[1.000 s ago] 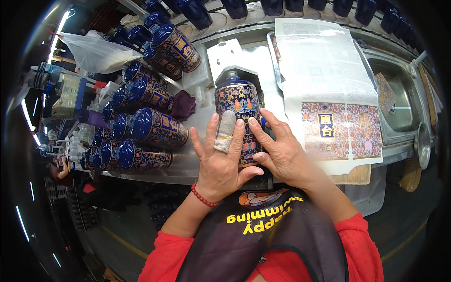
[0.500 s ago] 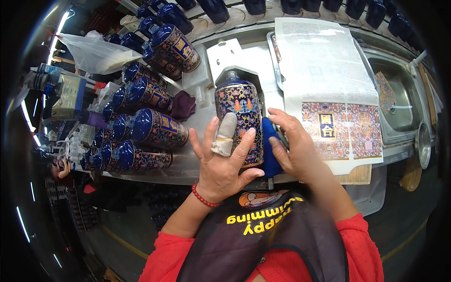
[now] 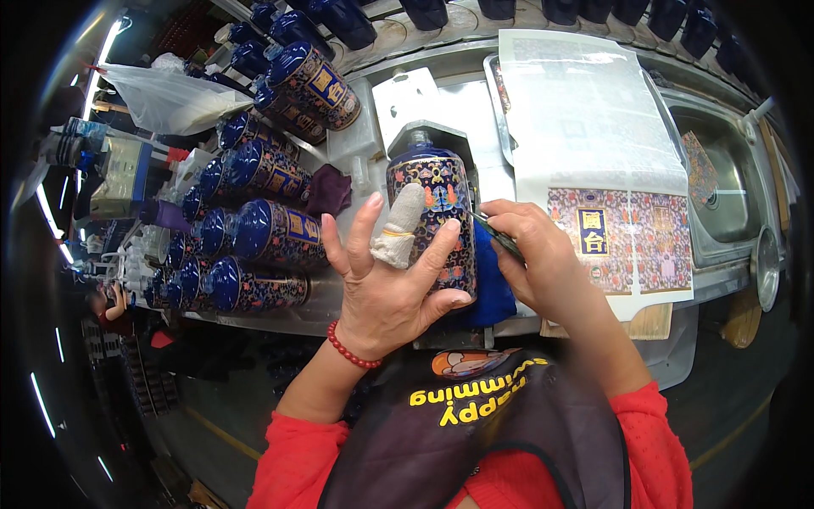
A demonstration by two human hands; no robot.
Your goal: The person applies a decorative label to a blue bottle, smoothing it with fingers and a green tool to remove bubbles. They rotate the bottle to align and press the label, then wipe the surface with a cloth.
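- Centrally, a dark blue glossy bottle with a multicoloured floral wrap (image 3: 441,197) lies on the bench, its neck pointing away from the person.
- The bare left hand (image 3: 381,293) has its fingers spread wide; the index fingertip and thumb rest on the bottle, grasping nothing.
- A grey fabric finger sleeve (image 3: 405,212) covers its middle finger, over the bottle's left side.
- The bare right hand (image 3: 551,254), just right of the bottle, has its fingers curled closely around a slim dark hand tool (image 3: 500,237), whose tip is near the bottle's side.
- Beneath that tool lies a bright blue cloth (image 3: 492,284), beside the bottle.
- Farther right is a large whitish sheet with printed floral panels (image 3: 577,110).
- Left of the hands, near similar floral-wrapped blue bottles (image 3: 292,229), sits a crumpled purple cloth (image 3: 329,191).
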